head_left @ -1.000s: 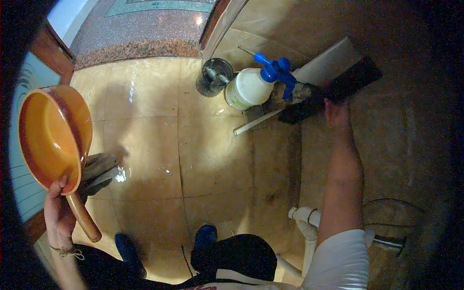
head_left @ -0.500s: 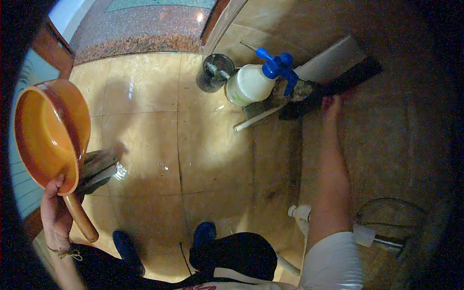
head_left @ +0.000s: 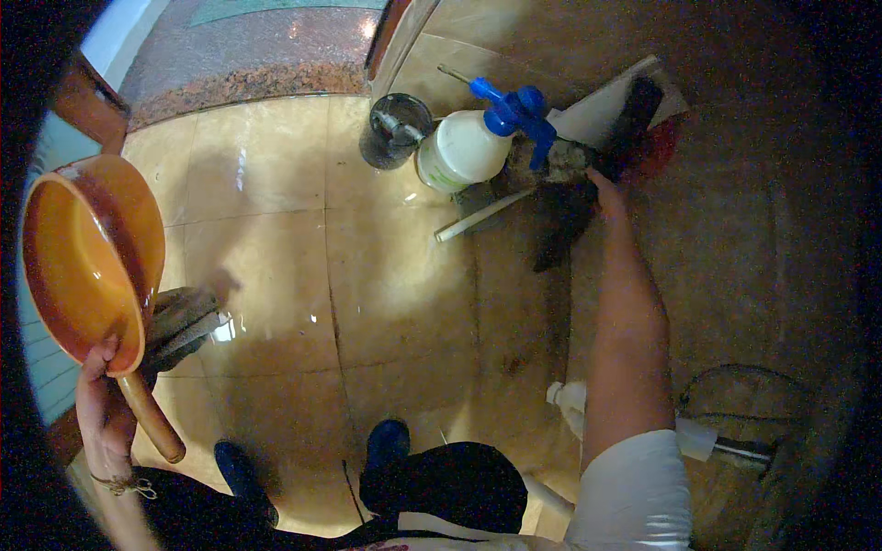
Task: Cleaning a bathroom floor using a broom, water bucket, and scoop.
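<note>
I had the left hand point(head_left: 103, 404) closed on the orange dipper point(head_left: 96, 262), thumb on its inner rim and palm behind, its brown handle point(head_left: 152, 421) slanting down beside the wrist; the bowl hung in the air over the left edge of the tiled floor point(head_left: 404, 321). Below it, near that edge, lay a grey crumpled cloth point(head_left: 182, 326).

I had the right hand point(head_left: 603, 191) reached out to the floor's far right corner, wrapped around the middle of a dark long thing point(head_left: 562, 222); shadow blurred the fingers, so I could not make out each one. Just left of it stood a white spray bottle point(head_left: 464, 151) with a blue head, next to a dark cup point(head_left: 390, 142) near the far edge. A pale stick point(head_left: 484, 217) lay in front of the bottle.
</note>
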Demonstrator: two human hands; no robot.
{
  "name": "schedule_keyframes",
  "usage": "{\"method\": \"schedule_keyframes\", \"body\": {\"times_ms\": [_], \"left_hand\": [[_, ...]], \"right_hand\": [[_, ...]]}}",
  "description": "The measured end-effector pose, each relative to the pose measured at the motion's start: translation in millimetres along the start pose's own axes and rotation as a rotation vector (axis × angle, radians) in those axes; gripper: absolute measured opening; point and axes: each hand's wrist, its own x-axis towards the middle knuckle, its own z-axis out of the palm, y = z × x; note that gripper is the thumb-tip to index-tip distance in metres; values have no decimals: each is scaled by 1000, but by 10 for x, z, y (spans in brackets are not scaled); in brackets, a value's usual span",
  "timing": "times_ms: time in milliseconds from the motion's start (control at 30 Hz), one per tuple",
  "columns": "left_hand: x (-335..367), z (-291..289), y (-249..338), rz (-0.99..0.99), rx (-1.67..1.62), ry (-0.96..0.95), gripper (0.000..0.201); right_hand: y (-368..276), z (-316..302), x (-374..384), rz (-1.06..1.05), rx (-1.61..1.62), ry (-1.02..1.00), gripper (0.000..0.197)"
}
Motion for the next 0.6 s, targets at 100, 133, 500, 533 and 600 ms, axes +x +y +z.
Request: {"method": "schedule_keyframes", "body": {"times_ms": [100, 133, 500, 533, 600], "left_hand": [[16, -24, 12, -1, 15, -21, 43], [7, -39, 12, 9, 32, -37, 43], [-24, -130, 23, 45, 116, 19, 48], [-37, -123, 26, 38, 145, 10, 45], [-17, -101, 10, 42, 101, 29, 47]], "right_hand": [[3, -2, -28, 10, 11, 7, 62], [50, -74, -99, 14, 16, 2, 62], [102, -204, -59, 44, 29, -21, 62], [117, -214, -57, 48, 28, -21, 62], [124, -335, 148, 56, 29, -21, 62]]}}
